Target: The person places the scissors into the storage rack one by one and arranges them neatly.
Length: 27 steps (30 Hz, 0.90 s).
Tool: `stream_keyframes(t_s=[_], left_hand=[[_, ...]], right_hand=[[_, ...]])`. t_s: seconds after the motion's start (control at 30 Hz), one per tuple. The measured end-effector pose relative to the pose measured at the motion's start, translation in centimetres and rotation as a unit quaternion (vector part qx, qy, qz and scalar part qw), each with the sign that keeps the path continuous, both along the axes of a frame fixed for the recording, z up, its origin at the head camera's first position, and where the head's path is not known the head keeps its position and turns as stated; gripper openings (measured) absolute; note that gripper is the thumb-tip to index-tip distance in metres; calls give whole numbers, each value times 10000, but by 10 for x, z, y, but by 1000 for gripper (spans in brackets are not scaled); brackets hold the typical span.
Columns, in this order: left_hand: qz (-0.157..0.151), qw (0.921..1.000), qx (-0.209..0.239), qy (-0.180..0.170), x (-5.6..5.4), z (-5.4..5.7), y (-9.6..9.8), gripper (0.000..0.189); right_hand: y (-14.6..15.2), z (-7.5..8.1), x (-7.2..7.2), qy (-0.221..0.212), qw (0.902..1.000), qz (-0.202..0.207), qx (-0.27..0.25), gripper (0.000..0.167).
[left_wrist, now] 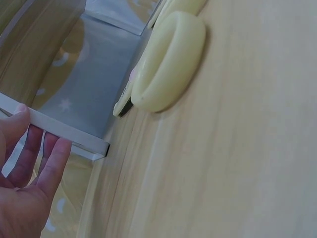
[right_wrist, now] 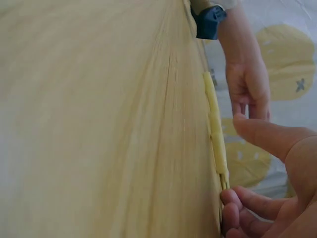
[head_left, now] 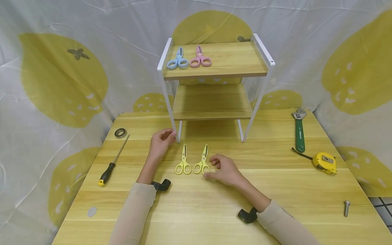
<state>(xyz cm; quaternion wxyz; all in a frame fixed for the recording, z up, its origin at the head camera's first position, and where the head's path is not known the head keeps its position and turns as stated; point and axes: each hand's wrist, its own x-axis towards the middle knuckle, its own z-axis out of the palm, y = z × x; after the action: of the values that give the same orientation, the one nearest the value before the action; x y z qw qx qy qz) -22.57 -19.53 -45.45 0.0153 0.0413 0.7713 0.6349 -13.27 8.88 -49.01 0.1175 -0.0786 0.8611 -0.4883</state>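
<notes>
My left hand (head_left: 160, 143) pinches the white front left leg (left_wrist: 74, 133) of a two-tier shelf near its foot, thumb on one side and fingers on the other. Two yellow scissors lie side by side in front of the shelf, blades pointing toward it: the left scissors (head_left: 183, 161) and the right scissors (head_left: 202, 161). Beside the right pair is my right hand (head_left: 226, 170), its thumb apart from the loosely bent fingers. Its thumb tip is right at a handle loop in the head view, and its fingertips are close to the blades.
On the top board (head_left: 232, 58) of the shelf lie blue scissors (head_left: 178, 60) and pink scissors (head_left: 200, 58). Left on the table are a bearing (head_left: 120, 133), a screwdriver (head_left: 111, 165) and a grey disc (head_left: 92, 211). Right are an adjustable wrench (head_left: 299, 132), a tape measure (head_left: 324, 163) and a bolt (head_left: 346, 208).
</notes>
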Motion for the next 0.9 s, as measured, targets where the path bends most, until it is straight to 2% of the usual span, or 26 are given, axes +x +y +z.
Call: stream_keyframes(t_s=[0.2,0.37,0.4,0.53,0.6,0.63,0.9], left_hand=[[18,10000,16,30,-1,0,-1,38],[41,9999,-15,-101,1,3,-1,35],[68,9999,-19,-73,-1,-1,-2,35],[73,9999,13,-130,-1,-1,-1,35],[76,9999,11,-116,-1,0,-1,35],[59,9998,11,-169,2,4,-1,34],[2,9999,-49,-144,4,6,-1,35]], right_hand=[[-5,-2,0,279,9993,-49,243,66],[-9,-5,2,476,9980,-44,421,70],[-10,-5,2,524,9975,-48,472,71],[-13,-7,3,704,9949,-134,712,69],[-14,-7,2,738,9942,-151,768,67],[-14,-7,2,749,9939,-161,790,66],[-15,-4,3,763,9935,-329,775,47]])
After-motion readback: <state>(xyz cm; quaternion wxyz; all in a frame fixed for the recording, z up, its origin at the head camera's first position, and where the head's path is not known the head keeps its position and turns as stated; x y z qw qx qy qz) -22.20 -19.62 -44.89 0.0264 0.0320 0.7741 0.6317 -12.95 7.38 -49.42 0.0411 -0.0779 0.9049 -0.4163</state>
